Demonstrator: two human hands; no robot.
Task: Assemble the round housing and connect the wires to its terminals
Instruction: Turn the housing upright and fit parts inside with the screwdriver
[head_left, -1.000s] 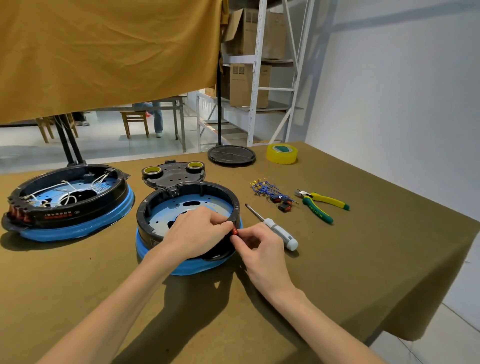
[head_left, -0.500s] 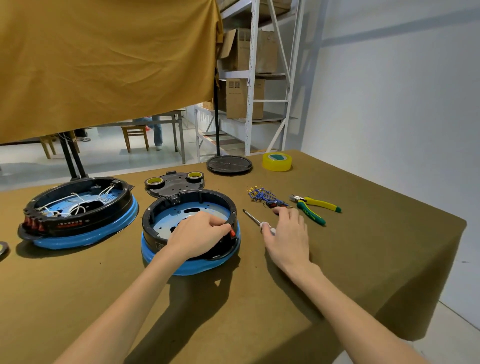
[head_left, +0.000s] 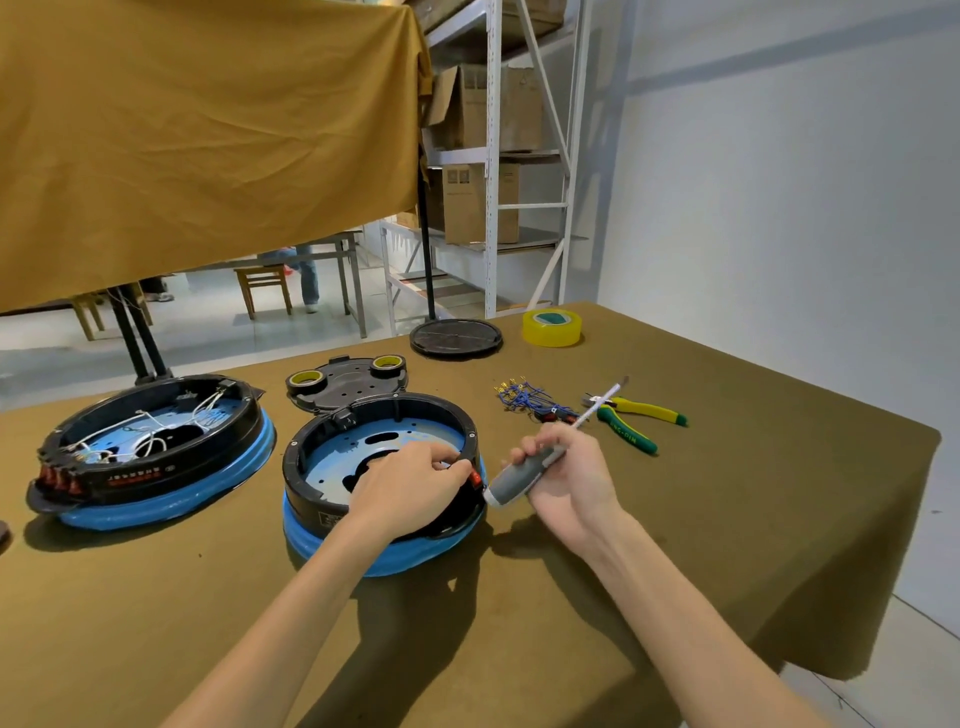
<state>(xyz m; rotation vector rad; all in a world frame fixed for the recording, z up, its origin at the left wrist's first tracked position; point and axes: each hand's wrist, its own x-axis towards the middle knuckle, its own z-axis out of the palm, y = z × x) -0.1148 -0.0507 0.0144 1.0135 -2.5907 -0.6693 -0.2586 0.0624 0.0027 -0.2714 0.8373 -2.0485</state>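
Housing: round black plastic housing on a blue base (head_left: 363, 452), open-topped, flat on the table, pale blue plate inside.
Switch: small red switch (head_left: 475, 478) at the rim's 4 o'clock.
Wires: bundle of blue wires with brass terminals (head_left: 522, 399), loose at the housing's 2 o'clock, well apart.

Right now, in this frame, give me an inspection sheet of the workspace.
Surface: table under olive cloth.
Job's things: open round housing; blue wires lying loose.
Clutter: wired second housing, pliers, tape roll, black cover plate.
Grippers: left hand on the housing rim at a red part; right hand holds the screwdriver.
Cables: white wires inside second housing.
Surroundings: shelving, hanging cloth.
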